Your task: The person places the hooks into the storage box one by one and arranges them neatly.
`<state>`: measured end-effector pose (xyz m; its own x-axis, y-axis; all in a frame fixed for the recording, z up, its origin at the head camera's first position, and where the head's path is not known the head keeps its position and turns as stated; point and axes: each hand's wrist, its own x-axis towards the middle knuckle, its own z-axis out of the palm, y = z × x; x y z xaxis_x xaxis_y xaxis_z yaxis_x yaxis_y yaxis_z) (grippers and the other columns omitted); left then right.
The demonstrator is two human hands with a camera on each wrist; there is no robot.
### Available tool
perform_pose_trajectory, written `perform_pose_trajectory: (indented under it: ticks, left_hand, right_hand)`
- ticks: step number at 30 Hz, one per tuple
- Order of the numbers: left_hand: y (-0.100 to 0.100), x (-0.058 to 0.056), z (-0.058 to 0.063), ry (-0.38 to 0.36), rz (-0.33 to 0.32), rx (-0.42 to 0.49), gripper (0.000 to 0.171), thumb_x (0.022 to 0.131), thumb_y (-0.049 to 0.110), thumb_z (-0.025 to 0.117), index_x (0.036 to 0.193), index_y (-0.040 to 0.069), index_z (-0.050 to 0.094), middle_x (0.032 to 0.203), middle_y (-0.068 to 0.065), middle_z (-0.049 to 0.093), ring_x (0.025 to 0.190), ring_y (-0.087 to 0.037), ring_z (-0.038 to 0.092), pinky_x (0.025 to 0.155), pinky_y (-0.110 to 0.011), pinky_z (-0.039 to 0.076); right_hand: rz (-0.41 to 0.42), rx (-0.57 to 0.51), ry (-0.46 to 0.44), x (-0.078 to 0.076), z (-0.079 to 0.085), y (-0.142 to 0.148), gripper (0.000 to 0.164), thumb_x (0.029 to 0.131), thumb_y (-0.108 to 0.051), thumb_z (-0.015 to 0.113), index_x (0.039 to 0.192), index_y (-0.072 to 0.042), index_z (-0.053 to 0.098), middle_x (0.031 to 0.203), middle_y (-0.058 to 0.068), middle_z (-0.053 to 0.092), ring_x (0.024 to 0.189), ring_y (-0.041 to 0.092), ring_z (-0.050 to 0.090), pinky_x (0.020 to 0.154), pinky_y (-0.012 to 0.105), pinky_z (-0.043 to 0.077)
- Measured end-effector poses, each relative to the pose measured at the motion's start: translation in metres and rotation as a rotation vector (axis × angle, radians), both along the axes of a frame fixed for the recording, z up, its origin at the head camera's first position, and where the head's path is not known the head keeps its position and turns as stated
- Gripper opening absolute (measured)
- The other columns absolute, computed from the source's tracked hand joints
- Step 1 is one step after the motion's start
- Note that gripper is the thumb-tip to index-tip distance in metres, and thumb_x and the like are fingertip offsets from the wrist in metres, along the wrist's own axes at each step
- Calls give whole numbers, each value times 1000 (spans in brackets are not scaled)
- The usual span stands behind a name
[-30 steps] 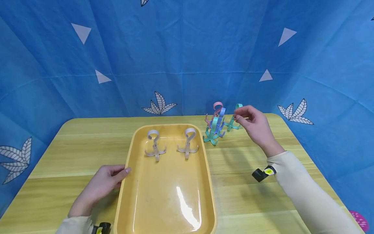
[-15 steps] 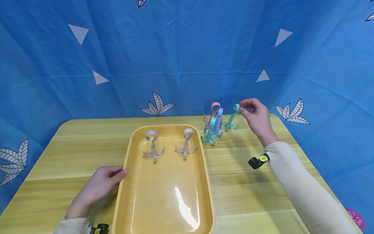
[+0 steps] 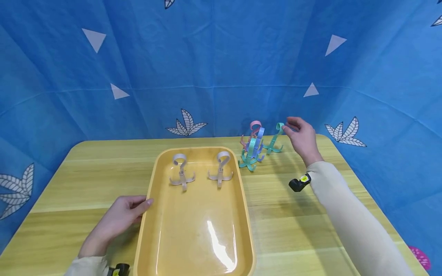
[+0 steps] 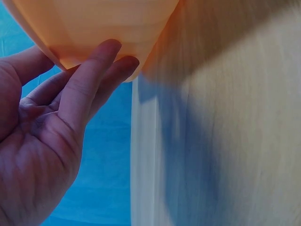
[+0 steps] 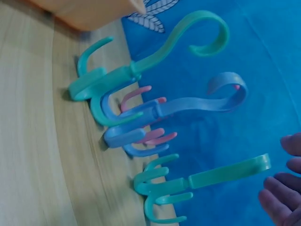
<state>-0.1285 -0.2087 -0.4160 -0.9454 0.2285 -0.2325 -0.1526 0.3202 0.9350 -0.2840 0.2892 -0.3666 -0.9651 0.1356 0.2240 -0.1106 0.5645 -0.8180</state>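
Note:
My left hand (image 3: 119, 218) grips the left rim of a yellow tray (image 3: 141, 237), thumb over the edge; in the left wrist view its fingers (image 4: 89, 77) lie against the outer wall. Two pale multi-prong rotating hooks, a left one (image 3: 182, 178) and a right one (image 3: 220, 177), stand inside near the far end. Right of the tray, a green hook (image 3: 249, 159), a blue hook (image 3: 257, 143) and a pink hook (image 3: 254, 128) stand clustered. Another green hook (image 3: 274, 142) is just beside them. My right hand (image 3: 301, 136) is by its curled top, fingers loosely bent; the right wrist view shows a gap between them.
The wooden table (image 3: 290, 230) ends at the back against a blue cloth (image 3: 214, 57) with leaf and triangle prints. The cloth also comes down along both sides. Each wrist carries a small black camera, such as the right one (image 3: 299, 184).
My right hand has risen from the rear green hook's stem to its curled top, then parted slightly from it. That hook's curl has turned to the left. My left hand stays on the tray.

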Motion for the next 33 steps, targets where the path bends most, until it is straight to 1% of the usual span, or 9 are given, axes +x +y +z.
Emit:
perform_pose_trajectory:
  ticks: [4,7,13,16,19,25,30,33]
  left_hand:
    - [-1,0,-2,0,-11,26,49,101,23,59,129,-17,53,114,-22,66,97,-26,68,77,-37,59]
    - [-2,0,-2,2,-7,8,49,101,24,59,129,-16,54,115,-21,66,98,-25,67,78,-36,58]
    - [-1,-1,1,6,-14,-21,48,101,25,59,128,-14,56,115,-20,66,101,-24,66,79,-35,58]
    - [-2,-1,1,11,-17,-30,46,101,25,59,128,-13,57,115,-19,66,102,-22,64,80,-36,58]
    - [-2,-1,1,14,-21,-40,46,101,26,59,128,-12,58,115,-18,66,101,-18,64,80,-35,58]
    - [-3,-2,-1,7,-36,-20,44,101,26,58,125,-11,61,110,-16,67,98,-18,65,80,-33,57]
    - [-5,-3,-2,-6,-43,-15,45,101,27,58,127,-10,60,114,-16,67,103,-19,63,83,-33,57]
    - [-5,-3,-3,-7,-36,-29,45,101,28,59,127,-9,60,115,-15,67,105,-19,63,84,-33,56]
  right_hand:
    - [4,9,-52,-7,-4,-3,57,100,-27,61,147,-1,42,146,20,44,133,31,44,105,43,42]
    - [-11,26,-61,-11,-10,-5,58,99,-28,62,146,-1,42,144,21,46,132,32,45,104,44,42]
    - [-26,115,-20,-16,-16,-5,50,100,-24,61,141,2,49,131,21,53,122,34,51,98,48,46]
    - [-26,133,2,-16,-17,-5,46,100,-22,61,138,2,51,124,21,54,116,35,52,95,49,47]
    - [-27,122,3,-17,-17,-5,44,100,-21,61,137,1,53,119,19,57,112,34,54,92,48,48]
    - [-33,87,-7,-17,-16,-5,42,100,-20,60,137,-1,55,115,18,60,108,31,58,89,44,52]
    - [-45,93,6,-17,-17,-5,39,100,-18,60,136,-2,57,112,17,62,104,28,58,85,40,52]
    - [-45,105,9,-17,-16,-4,39,101,-19,59,136,-3,57,112,16,62,102,26,57,81,36,52]
